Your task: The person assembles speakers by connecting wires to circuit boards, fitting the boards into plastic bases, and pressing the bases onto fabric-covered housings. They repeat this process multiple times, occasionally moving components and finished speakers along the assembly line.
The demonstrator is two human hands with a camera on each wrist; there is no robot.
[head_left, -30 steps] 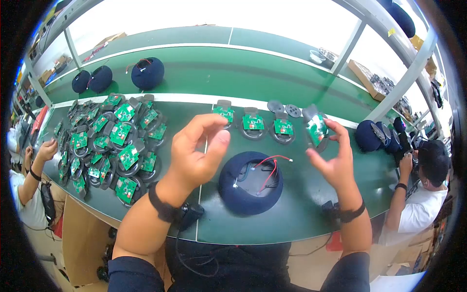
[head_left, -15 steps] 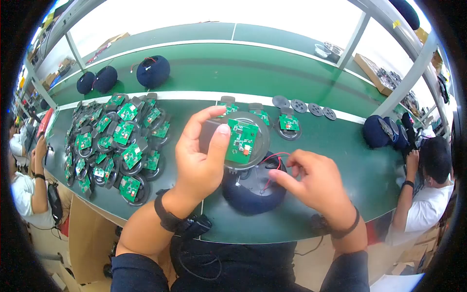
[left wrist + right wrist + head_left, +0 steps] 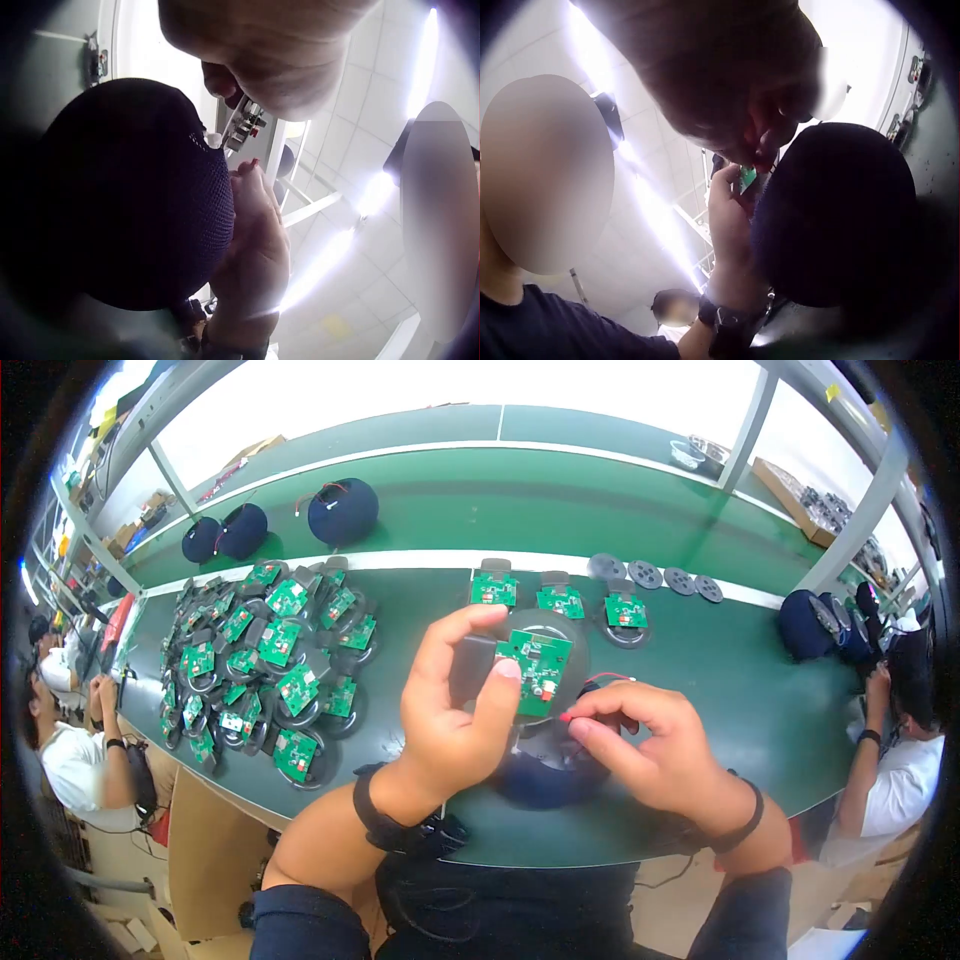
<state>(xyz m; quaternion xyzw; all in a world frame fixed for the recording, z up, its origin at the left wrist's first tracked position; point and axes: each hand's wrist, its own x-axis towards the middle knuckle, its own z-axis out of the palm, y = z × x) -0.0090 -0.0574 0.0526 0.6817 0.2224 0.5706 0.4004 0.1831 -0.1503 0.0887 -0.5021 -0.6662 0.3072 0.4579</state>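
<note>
My left hand (image 3: 455, 710) grips a dark round plastic cover that carries a green circuit board (image 3: 537, 672), its thumb on the board's edge. Beneath it on the bench sits a navy fabric-covered round housing (image 3: 545, 788), partly hidden by the cover and blurred. Close to the board's lower right, my right hand (image 3: 660, 750) pinches the end of a red wire (image 3: 607, 677) between thumb and forefinger. In the left wrist view the housing (image 3: 142, 195) fills the left side, with the board (image 3: 246, 127) edge-on above the right hand (image 3: 255, 247).
A heap of board-bearing covers (image 3: 280, 645) lies at left. Three more (image 3: 625, 612) stand in a row ahead, near several dark discs (image 3: 680, 581). Navy housings (image 3: 343, 512) sit at the back left and others (image 3: 802, 625) at right. People work on both sides.
The cover with its board passed from my right hand at the right to my left hand over the housing. My right hand then came down to the red wire and now pinches its end.
</note>
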